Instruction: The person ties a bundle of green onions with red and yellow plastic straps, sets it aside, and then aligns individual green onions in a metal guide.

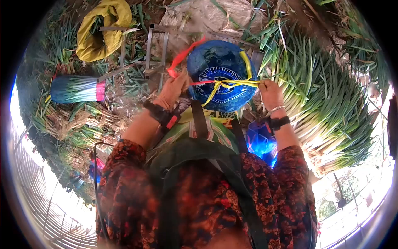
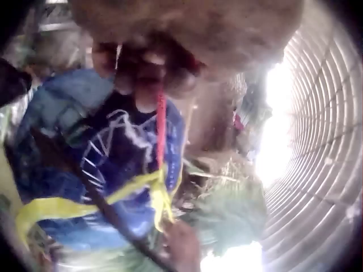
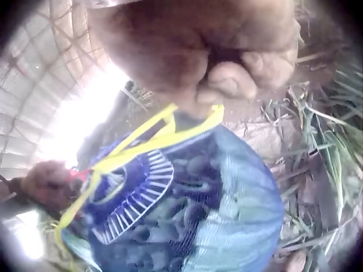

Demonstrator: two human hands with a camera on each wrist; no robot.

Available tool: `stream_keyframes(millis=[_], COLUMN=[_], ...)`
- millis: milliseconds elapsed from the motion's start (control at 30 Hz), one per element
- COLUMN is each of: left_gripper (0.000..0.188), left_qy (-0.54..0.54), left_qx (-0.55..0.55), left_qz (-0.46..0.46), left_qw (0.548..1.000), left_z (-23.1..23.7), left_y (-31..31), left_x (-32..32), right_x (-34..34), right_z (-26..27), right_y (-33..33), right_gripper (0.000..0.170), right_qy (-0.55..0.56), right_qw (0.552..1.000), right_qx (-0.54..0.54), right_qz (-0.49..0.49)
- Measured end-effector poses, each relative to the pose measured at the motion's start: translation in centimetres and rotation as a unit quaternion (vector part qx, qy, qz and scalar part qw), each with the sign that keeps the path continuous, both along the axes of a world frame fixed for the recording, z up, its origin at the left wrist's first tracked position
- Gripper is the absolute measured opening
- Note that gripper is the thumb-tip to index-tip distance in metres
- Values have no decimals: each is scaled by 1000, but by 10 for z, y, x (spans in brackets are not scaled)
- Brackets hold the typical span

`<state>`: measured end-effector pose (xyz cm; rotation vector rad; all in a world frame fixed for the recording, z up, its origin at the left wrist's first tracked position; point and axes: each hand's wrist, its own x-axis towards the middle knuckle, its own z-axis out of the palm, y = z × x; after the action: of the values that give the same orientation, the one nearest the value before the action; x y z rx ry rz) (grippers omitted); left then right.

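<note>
Head view: the left hand (image 1: 173, 89) has its fingers pinched on a red strip (image 1: 185, 54), while the right hand (image 1: 271, 94) grips a yellow strip (image 1: 238, 83) between its fingers. The strips meet over a round blue mesh sack (image 1: 207, 56) between the hands. Scallions (image 1: 327, 95) lie heaped to the right; a yellow sack (image 1: 87, 39) lies upper left.

Beneath you the ground (image 1: 296, 18), brown earth strewn with loose leaves (image 3: 337, 170), carries a heap of spring onions (image 1: 327, 91) along its right side and a pale sheet (image 1: 199, 16) toward the far edge.
</note>
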<state>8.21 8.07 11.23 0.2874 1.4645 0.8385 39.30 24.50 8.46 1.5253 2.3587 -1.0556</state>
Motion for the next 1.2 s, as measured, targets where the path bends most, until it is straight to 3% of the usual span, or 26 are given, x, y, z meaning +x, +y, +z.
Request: stream_keyframes(millis=[67,100,133,200,267,300,333,433,467,567,600,700,733,833,867,967,1000,1067,1100,1133,1200], left_gripper=[51,49,48,45,41,41,40,43,40,34,26,22,26,36,45,45,47,48,49,42,36], left_qy=[110,75,38,-214,-25,70,156,219,147,181,173,121,17,-89,-135,-296,-311,-256,-227,-85,102], left_qx=[99,123,147,137,90,66,112,153,224,292,306,144,61,4,3,-43,-43,-54,-60,-43,98], left_qz=[43,78,112,205,33,-53,-88,-194,-205,-233,-200,-275,-232,-128,-87,97,96,55,33,-53,-75], left_qw=[988,987,982,945,995,994,977,944,941,910,915,943,971,988,987,949,944,964,972,994,987], left_z=[1,4,7,6,13,14,7,-1,-5,-27,-22,-2,-2,9,5,2,-3,-3,-1,13,-5], left_y=[6,15,23,40,54,60,60,60,59,51,53,54,54,62,59,57,56,57,60,68,64], left_x=[9,13,17,19,27,33,44,62,66,68,66,46,44,36,38,48,47,40,37,31,35], right_x=[-4,-12,-25,-41,-58,-68,-78,-108,-117,-135,-139,-124,-118,-98,-87,-63,-59,-49,-51,-56,-63], right_z=[-12,-9,4,14,36,49,61,85,88,72,64,68,75,89,91,78,73,51,46,41,25], right_y=[3,4,7,16,21,22,22,11,6,-6,-5,2,4,-1,-7,-34,-42,-51,-52,-53,-43], right_gripper=[20,20,16,15,19,20,21,24,26,37,42,44,39,28,27,28,28,27,27,27,26], right_qy=[38,56,72,159,255,279,303,366,386,411,365,151,101,-14,21,116,139,182,201,221,227], right_qw=[996,992,990,978,952,946,938,917,908,892,904,955,967,973,975,969,963,947,952,951,936], right_qx=[71,107,95,119,167,166,165,120,97,-32,-8,-33,-27,-130,-139,-170,-184,-215,-215,-214,-255], right_qz=[-26,-40,-80,-65,-9,7,23,102,133,186,221,253,231,189,173,140,137,153,81,9,-87])
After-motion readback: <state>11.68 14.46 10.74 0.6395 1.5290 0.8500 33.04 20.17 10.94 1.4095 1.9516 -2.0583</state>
